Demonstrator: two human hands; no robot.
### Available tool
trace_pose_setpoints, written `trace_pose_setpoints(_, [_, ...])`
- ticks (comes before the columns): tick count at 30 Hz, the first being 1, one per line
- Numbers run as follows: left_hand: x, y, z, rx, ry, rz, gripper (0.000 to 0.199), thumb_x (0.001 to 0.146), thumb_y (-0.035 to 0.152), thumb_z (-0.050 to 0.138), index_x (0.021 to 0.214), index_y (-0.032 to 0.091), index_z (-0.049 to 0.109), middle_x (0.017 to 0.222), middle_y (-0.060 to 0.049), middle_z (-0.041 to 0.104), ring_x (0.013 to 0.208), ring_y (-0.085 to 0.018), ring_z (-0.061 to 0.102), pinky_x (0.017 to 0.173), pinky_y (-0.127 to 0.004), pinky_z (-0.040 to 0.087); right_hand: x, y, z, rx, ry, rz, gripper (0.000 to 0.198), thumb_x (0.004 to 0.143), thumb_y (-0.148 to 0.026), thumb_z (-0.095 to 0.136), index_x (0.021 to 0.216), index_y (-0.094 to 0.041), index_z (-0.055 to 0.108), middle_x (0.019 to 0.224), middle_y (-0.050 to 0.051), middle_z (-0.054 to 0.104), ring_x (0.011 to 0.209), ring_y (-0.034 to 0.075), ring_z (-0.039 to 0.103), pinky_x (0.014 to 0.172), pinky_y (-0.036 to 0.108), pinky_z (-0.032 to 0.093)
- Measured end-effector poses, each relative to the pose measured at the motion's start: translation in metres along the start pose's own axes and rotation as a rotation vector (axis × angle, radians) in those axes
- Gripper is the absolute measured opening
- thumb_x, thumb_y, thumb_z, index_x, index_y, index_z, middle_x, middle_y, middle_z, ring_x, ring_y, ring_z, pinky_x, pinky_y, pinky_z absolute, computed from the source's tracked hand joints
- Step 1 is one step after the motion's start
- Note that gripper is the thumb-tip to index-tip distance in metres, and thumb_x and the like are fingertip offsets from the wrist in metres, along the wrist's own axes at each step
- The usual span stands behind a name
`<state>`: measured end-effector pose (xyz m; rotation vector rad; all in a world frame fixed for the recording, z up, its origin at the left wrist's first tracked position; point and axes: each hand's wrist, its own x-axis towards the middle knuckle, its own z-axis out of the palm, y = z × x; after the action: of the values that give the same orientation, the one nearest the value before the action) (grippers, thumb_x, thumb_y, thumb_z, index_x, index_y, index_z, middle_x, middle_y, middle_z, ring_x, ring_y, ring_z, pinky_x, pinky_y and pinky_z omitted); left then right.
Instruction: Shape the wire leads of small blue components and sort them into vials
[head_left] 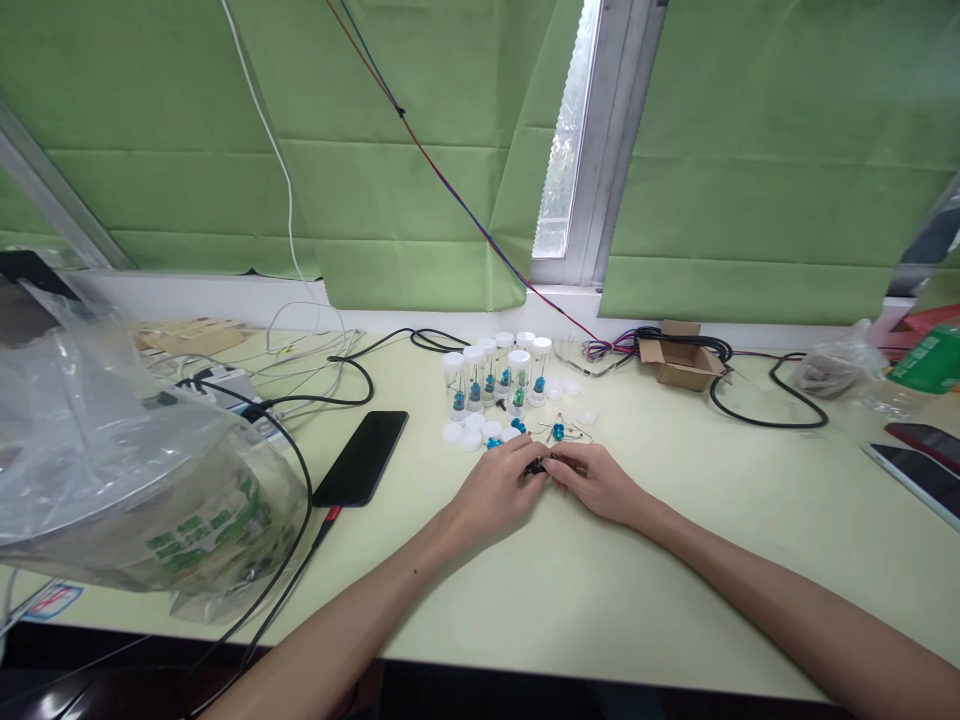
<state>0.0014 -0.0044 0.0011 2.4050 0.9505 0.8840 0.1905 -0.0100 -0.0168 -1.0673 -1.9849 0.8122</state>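
My left hand [501,484] and my right hand [598,482] meet over the table, fingers pinched around a small black part [535,466]. The fingers cover most of it, so its kind is unclear. Just beyond them lie loose blue pieces [517,426], and another blue piece [558,430] among thin metal pins. Behind these stands a cluster of clear vials [474,380] with white caps, holding blue pieces with thin stems. One vial [518,385] has a greener piece inside. Loose white caps [472,440] lie flat in front of the vials.
A black phone [361,458] lies left of my hands, with a dark cable [311,545] beside it. A large plastic bag [172,490] fills the far left. At the back right sit an open cardboard box [681,362] and coiled black cables [780,415]. More phones [919,475] lie right.
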Motion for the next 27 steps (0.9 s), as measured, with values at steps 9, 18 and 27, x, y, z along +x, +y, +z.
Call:
trace_pose_setpoints(9, [0.0004, -0.0029, 0.0010, 0.008, 0.003, -0.007, 0.018, 0.088, 0.012, 0.050, 0.096, 0.021, 0.064, 0.087, -0.001, 0.059, 0.078, -0.014, 0.054, 0.065, -0.026, 0.040, 0.0006, 0.0026, 0.0003, -0.012, 0.004, -0.004, 0.022, 0.096, -0.032, 0.048, 0.082, -0.020, 0.059, 0.067, -0.002, 0.054, 0.062, 0.014, 0.049, 0.061, 0.027, 0.040])
trace_pose_setpoints(18, [0.0001, -0.0024, 0.0015, 0.013, 0.007, -0.006, 0.018, 0.088, 0.013, 0.050, 0.097, 0.022, 0.064, 0.087, -0.001, 0.059, 0.080, -0.014, 0.055, 0.065, -0.026, 0.040, -0.0008, 0.0005, -0.0007, 0.002, 0.001, -0.001, 0.025, 0.097, -0.033, 0.047, 0.078, -0.020, 0.056, 0.065, -0.002, 0.053, 0.061, 0.014, 0.049, 0.060, 0.027, 0.040])
trace_pose_setpoints(27, [0.0007, -0.0024, 0.0009, 0.026, 0.012, 0.001, 0.019, 0.088, 0.013, 0.050, 0.096, 0.021, 0.064, 0.088, -0.002, 0.061, 0.080, -0.016, 0.056, 0.066, -0.027, 0.041, 0.0006, 0.0002, 0.0009, -0.023, 0.006, 0.003, 0.021, 0.095, -0.033, 0.049, 0.082, -0.020, 0.058, 0.066, -0.002, 0.054, 0.062, 0.014, 0.048, 0.060, 0.026, 0.040])
